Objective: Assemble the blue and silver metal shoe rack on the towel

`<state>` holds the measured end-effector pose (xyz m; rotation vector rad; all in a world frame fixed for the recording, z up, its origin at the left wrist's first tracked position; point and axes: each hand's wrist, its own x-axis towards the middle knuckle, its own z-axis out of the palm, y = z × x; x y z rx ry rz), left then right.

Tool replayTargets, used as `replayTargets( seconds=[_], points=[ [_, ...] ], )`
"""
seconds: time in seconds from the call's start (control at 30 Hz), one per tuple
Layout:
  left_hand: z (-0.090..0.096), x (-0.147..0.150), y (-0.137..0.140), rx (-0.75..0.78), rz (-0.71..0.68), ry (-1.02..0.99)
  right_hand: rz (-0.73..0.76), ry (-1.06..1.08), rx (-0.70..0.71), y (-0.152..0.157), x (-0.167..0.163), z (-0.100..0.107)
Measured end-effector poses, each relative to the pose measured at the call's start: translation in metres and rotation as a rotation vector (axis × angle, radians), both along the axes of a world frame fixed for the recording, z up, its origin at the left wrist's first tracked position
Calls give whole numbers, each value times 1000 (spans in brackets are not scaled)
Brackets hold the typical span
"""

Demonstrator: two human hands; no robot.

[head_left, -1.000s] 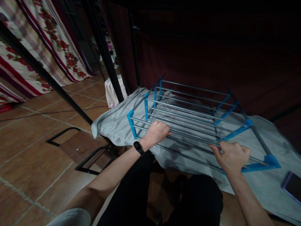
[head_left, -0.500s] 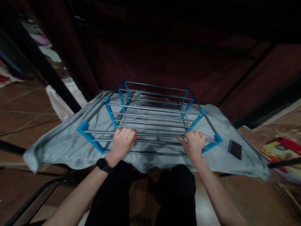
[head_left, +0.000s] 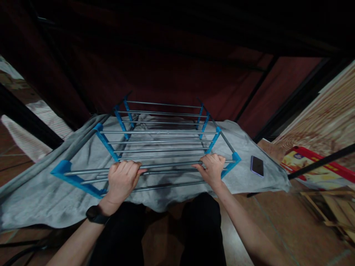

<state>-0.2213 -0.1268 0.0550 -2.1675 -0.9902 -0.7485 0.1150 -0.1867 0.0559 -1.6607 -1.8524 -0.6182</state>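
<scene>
A rack of grey metal tubes with blue plastic end pieces [head_left: 105, 140] lies across a grey cloth [head_left: 244, 147] in front of me. My left hand [head_left: 124, 179] is closed around its near tubes towards the left, thumb pointing inward. Farther right along the same tubes, my right hand [head_left: 213, 168] grips close to the near right blue end piece [head_left: 231, 164]. Both hands hide short stretches of tube. A dark watch [head_left: 97, 214] is on my left wrist.
To the right, a phone [head_left: 257, 166] rests on the cloth. Beyond it are a red and yellow box [head_left: 307, 168] and a wooden slatted item [head_left: 330, 210] on the floor side. Dark frame bars and a dark red panel [head_left: 166, 77] stand behind the rack.
The view has turned right, so the rack appears farther left and its near left corner looks closer. Both hands keep their grip on the near tubes.
</scene>
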Motion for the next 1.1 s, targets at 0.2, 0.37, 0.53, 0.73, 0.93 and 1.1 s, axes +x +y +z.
replayTargets(
  seconds=[0.2,0.37,0.53,0.73,0.93,1.1],
  points=[
    [4,-2,0,-20,-12,44,30,-61,-2,1,3,1],
    [10,-4,0,-26,-41,106,84,-150,24,6,8,3],
    [13,-7,0,-1,-59,135,111,-239,89,10,12,1],
    [14,-7,2,-9,-79,124,126,-251,116,12,13,2],
    [15,-9,1,-30,-87,122,142,-260,125,11,12,4],
    [15,-10,1,-33,-90,111,158,-249,136,9,11,6]
  ],
)
